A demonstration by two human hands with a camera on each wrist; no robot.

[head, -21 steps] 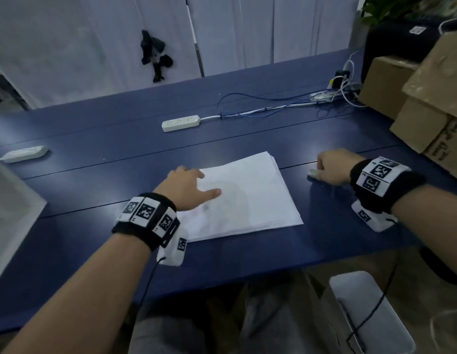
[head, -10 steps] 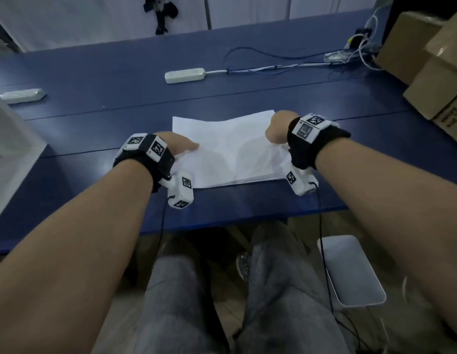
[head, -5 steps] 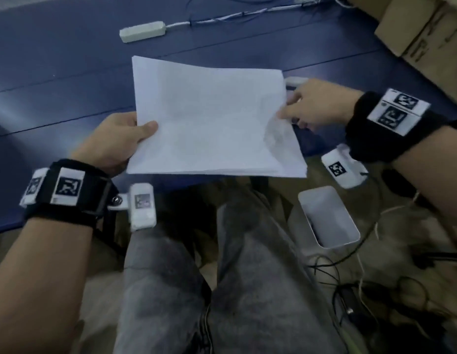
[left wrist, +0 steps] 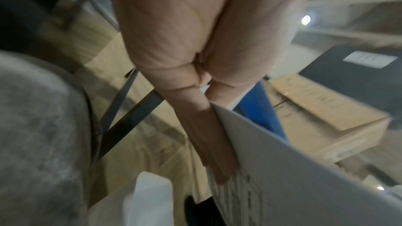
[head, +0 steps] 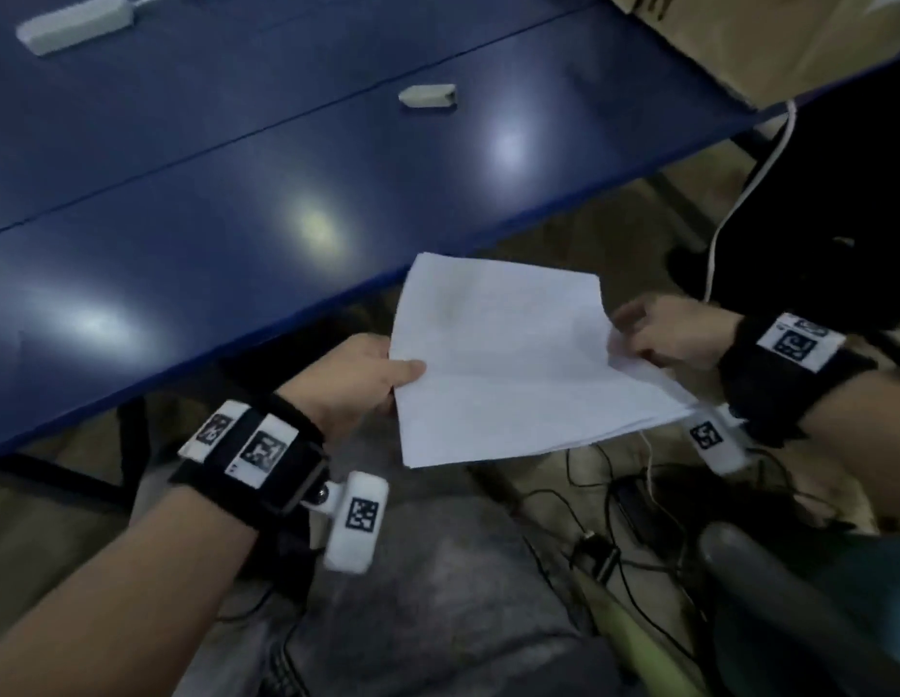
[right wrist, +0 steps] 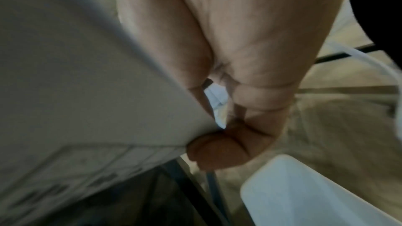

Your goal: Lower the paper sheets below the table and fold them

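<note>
You held the paper stack point(head: 508, 364) off the blue table point(head: 237, 193), above your lap: left hand point(head: 357, 379) pinching its left edge, right hand point(head: 674, 334) gripping its right. Mid-carry, probably; setting it down would need level, matched hands.

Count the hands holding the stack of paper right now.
2. The left hand grips the left edge of the paper stack, thumb on top. The right hand pinches its right edge, held out past the blue table.

A dark blue table point(head: 247, 203) carries a white power strip point(head: 73, 23), a small whitish object point(head: 427, 96) and cardboard boxes point(head: 769, 37).
</note>
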